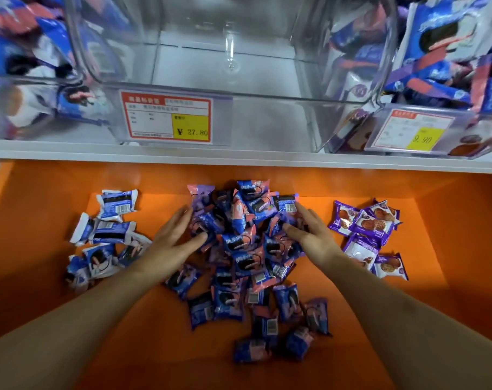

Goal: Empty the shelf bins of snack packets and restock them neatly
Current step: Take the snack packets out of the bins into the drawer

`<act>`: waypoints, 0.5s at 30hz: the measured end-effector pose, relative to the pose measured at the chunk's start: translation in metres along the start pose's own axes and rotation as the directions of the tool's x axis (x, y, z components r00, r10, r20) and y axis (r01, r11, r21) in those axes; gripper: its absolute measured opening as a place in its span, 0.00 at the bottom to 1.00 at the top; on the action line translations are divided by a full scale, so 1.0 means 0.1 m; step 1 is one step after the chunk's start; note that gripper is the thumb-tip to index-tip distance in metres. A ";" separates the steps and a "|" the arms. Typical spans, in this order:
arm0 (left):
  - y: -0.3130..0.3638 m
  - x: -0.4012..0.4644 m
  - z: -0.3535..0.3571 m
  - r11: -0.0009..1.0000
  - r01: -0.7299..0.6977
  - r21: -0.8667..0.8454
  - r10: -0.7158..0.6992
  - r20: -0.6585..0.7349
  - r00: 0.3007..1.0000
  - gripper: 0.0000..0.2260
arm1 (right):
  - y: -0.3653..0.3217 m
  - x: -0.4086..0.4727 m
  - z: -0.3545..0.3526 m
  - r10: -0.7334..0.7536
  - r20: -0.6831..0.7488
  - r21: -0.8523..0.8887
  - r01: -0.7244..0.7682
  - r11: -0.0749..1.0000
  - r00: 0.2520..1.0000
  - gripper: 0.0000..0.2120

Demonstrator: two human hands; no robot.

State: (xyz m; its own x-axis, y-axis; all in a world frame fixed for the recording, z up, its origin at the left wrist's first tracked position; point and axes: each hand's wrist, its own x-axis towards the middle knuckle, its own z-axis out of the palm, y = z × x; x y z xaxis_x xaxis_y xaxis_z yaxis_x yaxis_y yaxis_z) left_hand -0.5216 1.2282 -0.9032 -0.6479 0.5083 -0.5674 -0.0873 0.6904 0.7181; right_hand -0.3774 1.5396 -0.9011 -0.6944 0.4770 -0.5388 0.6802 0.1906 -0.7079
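Hands press on a heap of blue-and-pink foil snack packets (245, 243) on the orange tray floor (450, 249): left hand (173, 237) and right hand (309, 232) both spread with straight fingers against its sides. Above, the clear plastic middle bin (267, 119) on the white shelf (239, 154) holds nothing.

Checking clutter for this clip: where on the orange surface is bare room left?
Bare: both near corners beside the forearms, and the strip under the white shelf edge. Crowded: centre heap of blue-pink packets, flanked by blue-white packets and purple packets.
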 end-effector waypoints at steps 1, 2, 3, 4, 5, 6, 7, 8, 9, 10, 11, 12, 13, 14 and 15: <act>-0.02 -0.05 0.04 0.999 0.032 0.012 -0.033 0.046 0.998 0.41 | 0.02 -0.03 0.02 0.031 0.029 -0.011 -0.031 0.999 0.999 0.39; -0.04 -0.08 0.09 0.998 0.052 0.046 -0.055 0.082 0.995 0.45 | 0.04 -0.05 0.06 0.043 0.063 -0.004 -0.042 0.999 0.997 0.43; -0.05 -0.11 0.16 0.993 0.060 0.099 -0.071 0.110 0.991 0.48 | 0.04 -0.09 0.09 0.034 0.101 -0.016 -0.032 0.999 0.994 0.46; -0.05 -0.14 0.22 0.989 0.064 0.135 -0.082 0.138 0.987 0.49 | 0.05 -0.12 0.12 0.037 0.139 -0.034 -0.033 0.999 0.990 0.47; -0.04 -0.17 0.27 0.988 0.071 0.138 -0.093 0.162 0.982 0.50 | 0.06 -0.13 0.13 0.041 0.171 -0.046 -0.033 0.998 0.984 0.46; -0.02 -0.19 0.30 0.990 0.081 0.118 -0.101 0.173 0.980 0.50 | 0.06 -0.16 0.13 0.061 0.201 -0.042 -0.054 0.998 0.978 0.44; -0.01 -0.22 0.32 0.990 0.086 0.112 -0.105 0.171 0.980 0.50 | 0.02 -0.20 0.10 0.071 0.229 -0.022 -0.068 0.997 0.971 0.41; -0.01 -0.24 0.32 0.990 0.084 0.115 -0.102 0.159 0.982 0.49 | -0.01 -0.22 0.07 0.088 0.255 -0.009 -0.089 0.996 0.963 0.38; -0.01 -0.26 0.29 0.988 0.083 0.127 -0.102 0.146 0.984 0.47 | -0.05 -0.24 0.02 0.096 0.264 -0.024 -0.093 0.995 0.960 0.37; 0.00 -0.27 0.25 0.987 0.077 0.139 -0.097 0.142 0.985 0.45 | -0.11 -0.27 -0.03 0.107 0.262 -0.057 -0.095 0.994 0.959 0.37; 0.03 -0.29 0.19 0.983 0.073 0.166 -0.096 0.134 0.986 0.44 | -0.16 -0.29 -0.08 0.120 0.251 -0.086 -0.101 0.991 0.961 0.38; 0.06 -0.32 0.13 0.979 0.058 0.197 -0.085 0.127 0.988 0.42 | -0.22 -0.32 -0.12 0.127 0.244 -0.103 -0.105 0.989 0.961 0.40; 0.12 -0.37 0.08 0.973 0.039 0.227 -0.068 0.124 0.990 0.40 | -0.29 -0.36 -0.17 0.130 0.241 -0.132 -0.101 0.986 0.962 0.40; 0.17 -0.41 0.04 0.967 0.019 0.255 -0.050 0.118 0.992 0.39 | -0.39 -0.42 -0.21 0.128 0.251 -0.160 -0.090 0.983 0.959 0.39; 0.24 -0.47 -0.01 0.960 -0.012 0.281 -0.015 0.096 0.995 0.38 | -0.49 -0.48 -0.26 0.114 0.261 -0.196 -0.063 0.979 0.959 0.38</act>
State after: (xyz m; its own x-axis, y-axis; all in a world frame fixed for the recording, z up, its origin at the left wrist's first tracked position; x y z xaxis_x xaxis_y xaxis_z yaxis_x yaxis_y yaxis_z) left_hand -0.4937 1.2201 -0.8590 -0.5707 0.5447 -0.6145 0.1368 0.8009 0.5829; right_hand -0.3715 1.5301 -0.8285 -0.6493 0.2549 -0.7166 0.7555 0.3244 -0.5692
